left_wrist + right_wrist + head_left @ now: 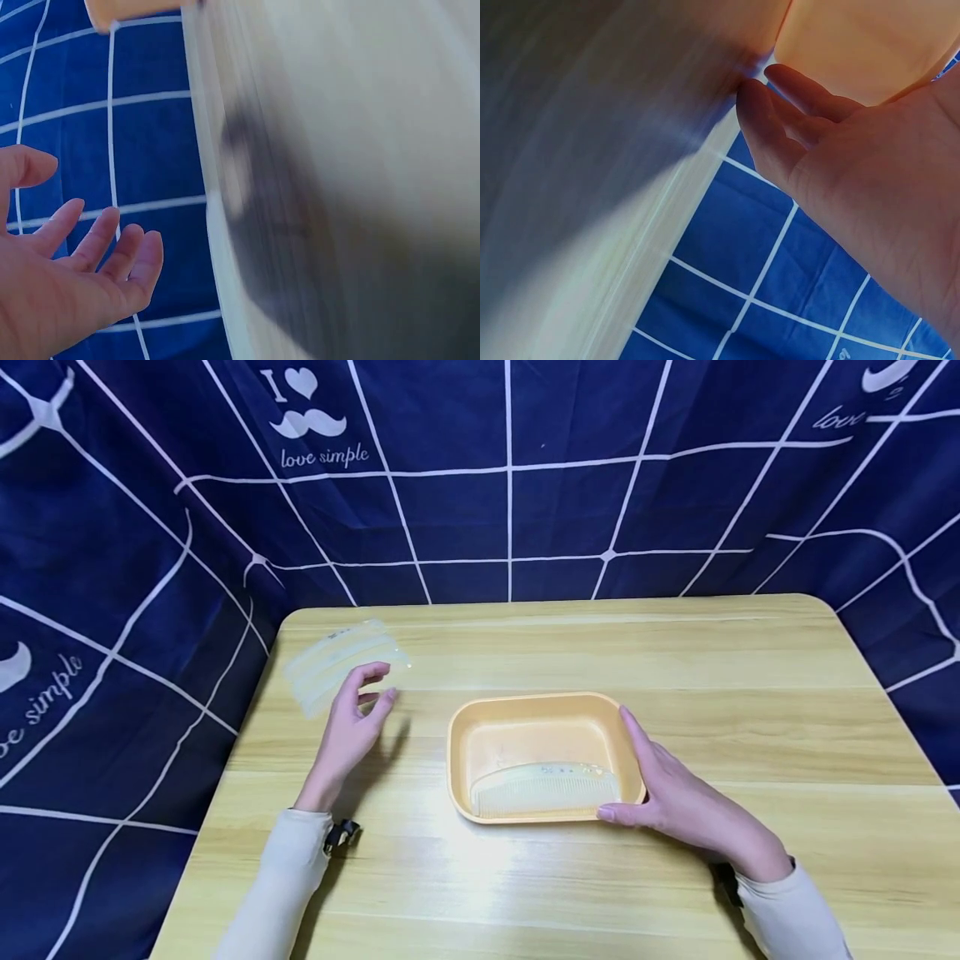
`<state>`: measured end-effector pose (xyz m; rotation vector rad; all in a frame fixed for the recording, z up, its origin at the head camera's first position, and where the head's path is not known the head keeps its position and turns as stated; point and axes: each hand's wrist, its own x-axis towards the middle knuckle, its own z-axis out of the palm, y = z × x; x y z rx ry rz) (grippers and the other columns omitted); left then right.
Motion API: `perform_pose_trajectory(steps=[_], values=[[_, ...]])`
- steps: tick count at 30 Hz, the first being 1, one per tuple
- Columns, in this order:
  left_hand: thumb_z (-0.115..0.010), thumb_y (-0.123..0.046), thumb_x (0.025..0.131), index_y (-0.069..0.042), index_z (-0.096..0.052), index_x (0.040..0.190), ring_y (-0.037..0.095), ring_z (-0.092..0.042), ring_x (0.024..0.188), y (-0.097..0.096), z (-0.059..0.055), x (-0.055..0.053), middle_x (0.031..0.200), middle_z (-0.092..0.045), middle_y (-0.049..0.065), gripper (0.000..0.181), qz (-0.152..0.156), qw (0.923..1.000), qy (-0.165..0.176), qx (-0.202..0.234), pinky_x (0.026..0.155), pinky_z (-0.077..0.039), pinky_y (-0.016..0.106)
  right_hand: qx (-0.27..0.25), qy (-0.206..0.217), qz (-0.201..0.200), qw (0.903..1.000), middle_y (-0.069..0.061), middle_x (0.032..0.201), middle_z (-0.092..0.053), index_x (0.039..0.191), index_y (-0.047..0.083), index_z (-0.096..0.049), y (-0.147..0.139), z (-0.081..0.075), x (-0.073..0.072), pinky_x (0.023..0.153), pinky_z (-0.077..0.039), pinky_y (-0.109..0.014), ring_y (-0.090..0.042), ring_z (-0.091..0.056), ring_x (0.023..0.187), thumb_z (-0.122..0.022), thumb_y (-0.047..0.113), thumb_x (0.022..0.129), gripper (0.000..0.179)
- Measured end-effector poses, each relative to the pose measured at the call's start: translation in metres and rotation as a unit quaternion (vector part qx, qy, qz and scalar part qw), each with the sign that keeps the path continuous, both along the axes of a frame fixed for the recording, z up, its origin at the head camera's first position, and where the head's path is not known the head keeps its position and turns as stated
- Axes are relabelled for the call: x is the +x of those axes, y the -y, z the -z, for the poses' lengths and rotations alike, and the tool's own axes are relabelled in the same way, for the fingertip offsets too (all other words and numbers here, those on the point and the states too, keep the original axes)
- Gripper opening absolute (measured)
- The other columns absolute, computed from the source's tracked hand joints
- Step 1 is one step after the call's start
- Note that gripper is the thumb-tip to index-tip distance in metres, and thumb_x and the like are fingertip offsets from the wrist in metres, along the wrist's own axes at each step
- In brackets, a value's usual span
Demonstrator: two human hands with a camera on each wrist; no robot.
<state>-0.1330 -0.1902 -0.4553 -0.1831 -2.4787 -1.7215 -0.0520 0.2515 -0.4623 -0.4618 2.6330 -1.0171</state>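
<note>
A peach-coloured plastic tray rests on the table in the head view, with one pale translucent comb lying along its near side, teeth toward me. My right hand grips the tray's right end, thumb at the near corner and fingers along the outer wall. In the right wrist view those fingers lie against the tray wall. Off to the left, my left hand hovers with loosely bent fingers and holds nothing. Just beyond it, several clear combs lie side by side, partly overlapped by the hand.
The light wood table has rounded back corners. Dark blue curtains with white lines and lettering hang behind it and at both sides. Black straps sit on both wrists, over pale sleeves.
</note>
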Motion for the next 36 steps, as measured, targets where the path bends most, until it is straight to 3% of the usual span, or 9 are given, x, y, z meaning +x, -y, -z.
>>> perform_pose_trajectory(steps=[4, 11, 15, 20, 27, 36], values=[[-0.063, -0.008, 0.100, 0.000, -0.053, 0.140, 0.036, -0.043, 0.137, 0.015, 0.002, -0.003, 0.144, -0.051, 0.021, 0.042, -0.022, 0.9996, -0.001, -0.017, 0.111, -0.038, 0.059, 0.000, -0.002, -0.003, 1.0000, -0.022, 0.169, -0.015, 0.162, 0.031, 0.017, 0.000, 0.001, 0.000, 0.114, -0.028, -0.068, -0.046, -0.027, 0.149, -0.085, 0.056, 0.079, 0.134], [-0.065, -0.017, 0.100, -0.003, -0.054, 0.141, 0.033, -0.045, 0.136, 0.036, 0.010, -0.004, 0.144, -0.052, 0.013, 0.044, -0.040, 0.9974, 0.006, -0.059, 0.110, -0.040, 0.054, 0.001, 0.000, -0.002, 1.0000, -0.020, 0.169, -0.014, 0.163, 0.031, 0.016, 0.000, 0.002, 0.002, 0.114, -0.028, -0.068, -0.045, -0.025, 0.150, -0.084, 0.057, 0.079, 0.133], [-0.064, -0.015, 0.100, 0.000, -0.053, 0.141, 0.037, -0.043, 0.136, 0.044, 0.011, -0.005, 0.144, -0.050, 0.017, 0.045, -0.048, 0.9944, 0.011, -0.093, 0.111, -0.039, 0.056, 0.006, 0.002, 0.004, 1.0000, -0.017, 0.170, -0.015, 0.162, 0.034, 0.016, 0.000, 0.000, 0.003, 0.115, -0.028, -0.066, -0.042, -0.025, 0.151, -0.083, 0.060, 0.078, 0.132], [-0.063, -0.013, 0.100, -0.001, -0.053, 0.141, 0.038, -0.041, 0.136, 0.051, 0.010, -0.007, 0.146, -0.048, 0.021, 0.044, -0.064, 0.9869, 0.025, -0.146, 0.111, -0.038, 0.056, 0.007, 0.000, 0.003, 1.0000, -0.017, 0.169, -0.015, 0.162, 0.034, 0.016, -0.001, -0.001, 0.003, 0.115, -0.029, -0.067, -0.042, -0.025, 0.151, -0.083, 0.059, 0.079, 0.132], [-0.063, -0.012, 0.098, -0.003, -0.054, 0.140, 0.041, -0.043, 0.125, 0.060, 0.009, -0.004, 0.144, -0.050, 0.021, 0.043, -0.085, 0.9762, 0.048, -0.194, 0.099, -0.037, 0.053, 0.000, 0.002, -0.005, 1.0000, -0.018, 0.170, -0.013, 0.162, 0.031, 0.016, -0.001, 0.000, 0.000, 0.114, -0.028, -0.068, -0.044, -0.024, 0.151, -0.084, 0.058, 0.079, 0.133], [-0.063, -0.014, 0.097, 0.002, -0.049, 0.143, 0.052, -0.029, 0.135, 0.070, 0.008, -0.004, 0.148, -0.039, 0.032, 0.051, -0.087, 0.9595, 0.078, -0.256, 0.107, -0.026, 0.067, 0.005, 0.003, -0.004, 1.0000, -0.018, 0.169, -0.014, 0.162, 0.032, 0.017, -0.001, -0.001, 0.001, 0.113, -0.029, -0.068, -0.044, -0.025, 0.150, -0.083, 0.059, 0.080, 0.132]])
